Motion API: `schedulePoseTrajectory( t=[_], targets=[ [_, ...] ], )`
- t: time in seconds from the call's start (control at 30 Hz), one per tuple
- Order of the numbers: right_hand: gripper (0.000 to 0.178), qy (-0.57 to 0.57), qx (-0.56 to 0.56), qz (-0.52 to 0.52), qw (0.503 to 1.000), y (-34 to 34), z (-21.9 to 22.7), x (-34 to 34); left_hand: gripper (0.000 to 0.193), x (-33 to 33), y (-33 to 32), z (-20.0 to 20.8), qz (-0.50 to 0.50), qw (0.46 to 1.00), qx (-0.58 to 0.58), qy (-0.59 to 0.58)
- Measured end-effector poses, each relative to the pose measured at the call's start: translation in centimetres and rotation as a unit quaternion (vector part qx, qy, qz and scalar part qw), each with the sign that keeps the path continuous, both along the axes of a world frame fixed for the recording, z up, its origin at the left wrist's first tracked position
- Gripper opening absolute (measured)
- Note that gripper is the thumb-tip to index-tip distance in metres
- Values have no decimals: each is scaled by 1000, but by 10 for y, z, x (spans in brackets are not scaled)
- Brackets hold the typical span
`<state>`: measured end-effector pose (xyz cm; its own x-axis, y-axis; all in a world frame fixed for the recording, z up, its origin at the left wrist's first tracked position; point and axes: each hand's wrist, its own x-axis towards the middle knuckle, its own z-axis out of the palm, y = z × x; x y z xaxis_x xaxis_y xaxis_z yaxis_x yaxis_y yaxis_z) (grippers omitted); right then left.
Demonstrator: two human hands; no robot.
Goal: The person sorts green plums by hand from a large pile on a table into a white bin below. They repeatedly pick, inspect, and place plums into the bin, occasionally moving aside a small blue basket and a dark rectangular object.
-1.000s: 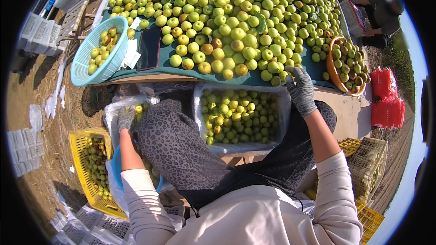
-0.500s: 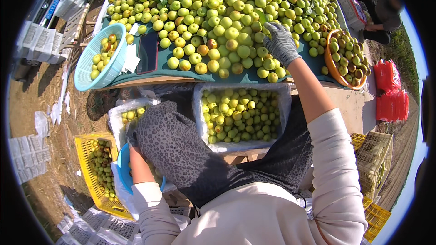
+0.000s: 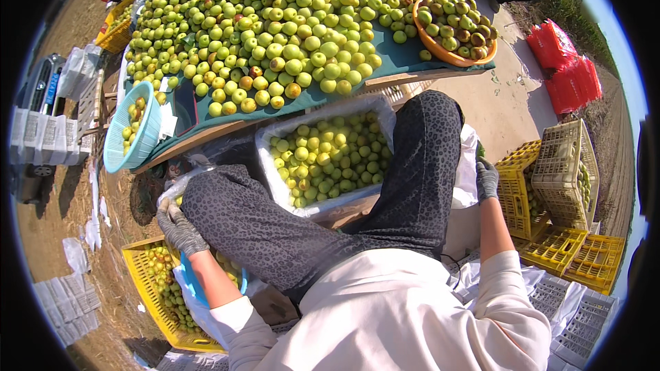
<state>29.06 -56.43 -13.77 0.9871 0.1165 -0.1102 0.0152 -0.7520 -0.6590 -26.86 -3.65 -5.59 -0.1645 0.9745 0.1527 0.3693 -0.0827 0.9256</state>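
Observation:
My left hand (image 3: 180,229), in a grey glove, is beside my left knee with its fingers stretched out at the edge of a white-lined box (image 3: 177,185). A little yellow-green fruit shows there; the rest is hidden by my leg. Below that hand is a blue basin (image 3: 194,282), partly under my forearm. Out to the right of my right knee, my gloved right hand (image 3: 487,180) is closed on a small green leaf (image 3: 480,150). Between my legs stands a lined crate (image 3: 267,158) of small round green fruits (image 3: 330,154), like jujubes or small apples.
A sloping green-covered table (image 3: 392,51) bears a heap of fruits. On it sit an orange basket (image 3: 440,52) and a light-blue basket (image 3: 129,156). Yellow crates (image 3: 597,261) and a beige crate (image 3: 565,144) stand at right, red bags (image 3: 574,86) beyond. Two people are partly visible at the far edges.
My right hand has left the fruit heap and swung down to the right of my knee with the leaf. My left hand has risen from the blue basin. The view has turned rightward.

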Motion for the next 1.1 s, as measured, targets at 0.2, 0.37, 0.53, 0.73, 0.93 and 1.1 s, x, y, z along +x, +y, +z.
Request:
schedulePoseTrajectory(
  t=[0.2,0.37,0.53,0.73,0.93,1.1],
  targets=[
    [37,66,-100,11,993,-46,-76,-40,28,50,-48,36,-147,921,203,297],
    [43,172,-77,-25,982,-50,-95,-16,32,64,-56,49,-112,920,163,339],
    [38,121,-3,-11,993,-47,-123,19,31,80,-62,63,-128,873,157,445],
    [28,31,237,-51,970,39,-14,65,46,124,-41,67,-226,841,137,473],
    [29,-18,305,312,900,215,135,21,85,211,0,57,-314,762,-18,566],
    [67,8,74,405,911,340,119,-18,110,260,39,45,-317,704,-81,630]
  ],
)
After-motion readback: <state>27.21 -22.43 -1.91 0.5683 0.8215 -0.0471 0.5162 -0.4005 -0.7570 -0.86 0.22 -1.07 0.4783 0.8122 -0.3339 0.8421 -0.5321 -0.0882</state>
